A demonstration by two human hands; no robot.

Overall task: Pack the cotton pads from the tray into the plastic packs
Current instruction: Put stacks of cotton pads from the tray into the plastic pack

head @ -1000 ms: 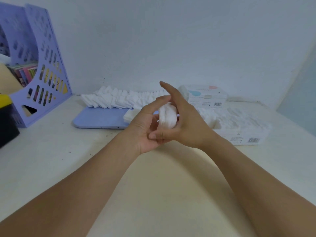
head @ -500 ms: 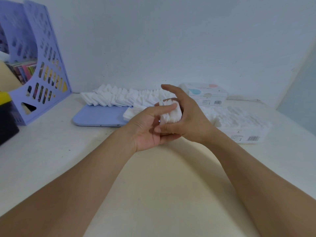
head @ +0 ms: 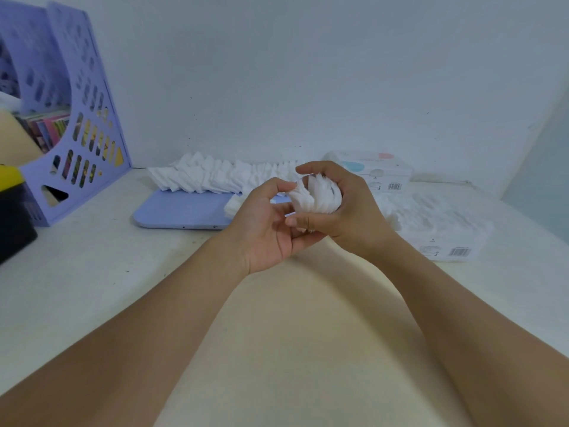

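The right hand [head: 345,211] grasps a stack of cotton pads [head: 320,197], fingers curled over its top and thumb beneath. The left hand [head: 268,229] pinches the pad at the stack's left edge between thumb and fingertips. Both hands are raised above the bench [head: 277,334], in front of the tray [head: 181,211].

Hidden or unclear: the right side of the stack lies behind the right fingers, so its pad count cannot be told. The lower fingers of both hands overlap below the stack; which finger touches which cannot be resolved. The hands cover the right end of the tray. Print on the packs is too small to read.

Change from the earlier frames: one second ago the left fingers lay straight along the stack; they are now bent into a pinch, and the stack's left edge has fanned open. The right fingers have closed further over the top.

Surroundings: a long row of loose pads [head: 215,177] lies along the far side of the blue tray. To the right, a filled plastic pack [head: 440,229] rests on the bench, and a second pack [head: 372,171] stands behind it against the wall. At the far left stand a purple file rack [head: 89,124] holding books and a black and yellow object [head: 12,211], cut off by the frame edge.
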